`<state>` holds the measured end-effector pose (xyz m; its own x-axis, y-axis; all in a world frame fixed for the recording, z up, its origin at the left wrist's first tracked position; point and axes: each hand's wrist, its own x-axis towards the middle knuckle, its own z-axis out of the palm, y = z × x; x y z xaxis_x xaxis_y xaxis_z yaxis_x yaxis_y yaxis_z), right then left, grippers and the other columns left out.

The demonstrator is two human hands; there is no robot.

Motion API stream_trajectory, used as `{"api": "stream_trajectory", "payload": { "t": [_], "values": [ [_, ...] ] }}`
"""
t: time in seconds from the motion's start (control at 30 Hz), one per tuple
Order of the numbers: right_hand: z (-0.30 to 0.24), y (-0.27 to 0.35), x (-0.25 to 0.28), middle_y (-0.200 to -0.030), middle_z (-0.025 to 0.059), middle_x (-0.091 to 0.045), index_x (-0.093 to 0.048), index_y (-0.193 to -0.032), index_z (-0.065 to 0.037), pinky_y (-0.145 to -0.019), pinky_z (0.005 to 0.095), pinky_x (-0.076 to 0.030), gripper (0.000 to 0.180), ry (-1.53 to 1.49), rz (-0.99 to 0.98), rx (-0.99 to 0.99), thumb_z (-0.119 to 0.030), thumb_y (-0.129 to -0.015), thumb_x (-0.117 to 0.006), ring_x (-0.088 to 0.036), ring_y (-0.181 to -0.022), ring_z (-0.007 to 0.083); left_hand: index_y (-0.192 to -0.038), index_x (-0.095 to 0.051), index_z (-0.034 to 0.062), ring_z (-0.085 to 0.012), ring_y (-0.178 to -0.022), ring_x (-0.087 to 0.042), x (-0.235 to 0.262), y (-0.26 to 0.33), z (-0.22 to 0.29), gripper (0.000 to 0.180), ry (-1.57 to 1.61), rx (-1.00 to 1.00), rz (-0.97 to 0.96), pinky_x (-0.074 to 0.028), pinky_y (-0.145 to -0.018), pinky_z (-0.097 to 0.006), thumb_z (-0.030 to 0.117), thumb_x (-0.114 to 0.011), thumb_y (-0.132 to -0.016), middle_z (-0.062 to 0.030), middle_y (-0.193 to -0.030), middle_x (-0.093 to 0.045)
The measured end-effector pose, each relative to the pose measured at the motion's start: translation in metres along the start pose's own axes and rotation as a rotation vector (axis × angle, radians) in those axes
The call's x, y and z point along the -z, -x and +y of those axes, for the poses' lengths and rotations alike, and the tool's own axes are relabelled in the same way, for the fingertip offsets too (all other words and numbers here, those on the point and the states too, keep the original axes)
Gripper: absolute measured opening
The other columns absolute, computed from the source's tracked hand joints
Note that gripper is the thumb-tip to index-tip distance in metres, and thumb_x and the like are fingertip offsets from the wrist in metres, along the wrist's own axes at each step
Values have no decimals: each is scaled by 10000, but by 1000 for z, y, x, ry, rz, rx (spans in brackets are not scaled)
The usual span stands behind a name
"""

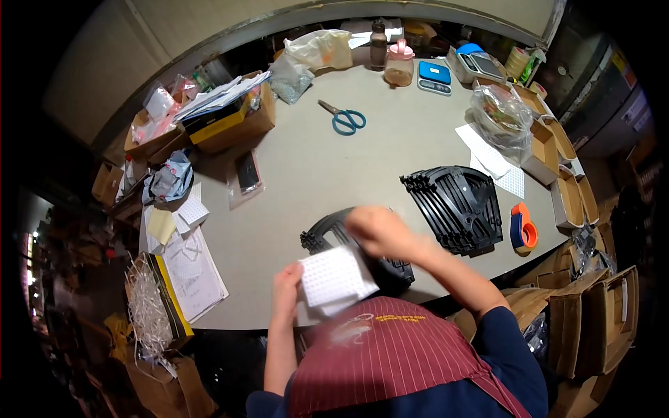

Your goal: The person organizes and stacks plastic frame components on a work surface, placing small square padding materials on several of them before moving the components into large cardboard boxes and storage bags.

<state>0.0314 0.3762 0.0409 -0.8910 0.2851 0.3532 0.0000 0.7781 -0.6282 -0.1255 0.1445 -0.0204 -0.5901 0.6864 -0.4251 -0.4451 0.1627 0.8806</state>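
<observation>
Cluttered workroom; pale grey table (327, 167) with a curved far edge, ringed by cardboard boxes (571, 202) and packing waste.

Left hand (287, 282): fingers closed on the left edge of a white dotted sheet (336, 277), thumb side against the paper. The sheet is held flat, just above the table's near edge, in front of the maroon striped apron (390, 362).

Right hand (376, 232): motion-blurred, just beyond the sheet's far right corner and over a black plastic part (327, 233). Finger spread cannot be told; cannot tell whether it grips anything.

The black plastic part lies directly beyond the left fingertips and under the right hand, partly hidden by sheet and hand. A stack of similar black ribbed parts (456, 205) lies to the right of the right hand, near but apart from it. An orange and blue tape dispenser (523, 228) lies just right of that stack.

Far beyond both hands: blue-handled scissors (345, 118), lying flat, well apart. A dark phone in a clear bag (247, 174) lies beyond and left of the left fingers. Blue scale (435, 75) and pink-lidded jar (400, 64) sit near the far edge. Papers with printed grids (189, 268) lie left of the left hand, by shredded paper filler (146, 306).
</observation>
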Motion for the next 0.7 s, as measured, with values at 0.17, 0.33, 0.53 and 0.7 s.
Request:
{"api": "stream_trajectory", "payload": {
  "t": [0.17, 0.33, 0.53, 0.7],
  "values": [
    [66, -13, -3, -916, 184, -704, -678, -908, -35, -796, 454, -527, 188, 8, -508, -360, -185, -816, -612, -669, -906, 378, -1106, -650, -52, -141, -899, -675, 92, -13, -48, 291, -39, 40, 218, -523, -763, -246, 206, -556, -1012, -91, -1028, -704],
    [93, -3, -60, -818, 177, -708, -685, -892, -32, -721, 453, -548, 206, 238, -333, -257, -214, -800, -662, -688, -792, 390, -1128, -625, -74, -176, -867, -695, 103, -14, -66, 305, 76, 13, 340, -538, -722, -270, 201, -553, -1016, -122, -1035, -698],
    [56, -5, -38, -813, 203, -709, -728, -769, -12, -679, 469, -554, 490, 453, -316, -460, -501, -772, -757, -703, -781, 374, -1171, -615, -62, -192, -875, -697, 103, -19, -71, 335, 93, -36, 363, -540, -722, -284, 228, -547, -1019, -130, -1045, -698],
    [47, 21, -20, -799, 185, -708, -732, -801, -31, -690, 468, -549, 474, 355, -349, -460, -502, -740, -729, -696, -776, 368, -1180, -609, -69, -210, -905, -694, 109, -20, -71, 350, 127, -3, 363, -553, -750, -304, 233, -558, -1011, -143, -1071, -690]
  ]
}}
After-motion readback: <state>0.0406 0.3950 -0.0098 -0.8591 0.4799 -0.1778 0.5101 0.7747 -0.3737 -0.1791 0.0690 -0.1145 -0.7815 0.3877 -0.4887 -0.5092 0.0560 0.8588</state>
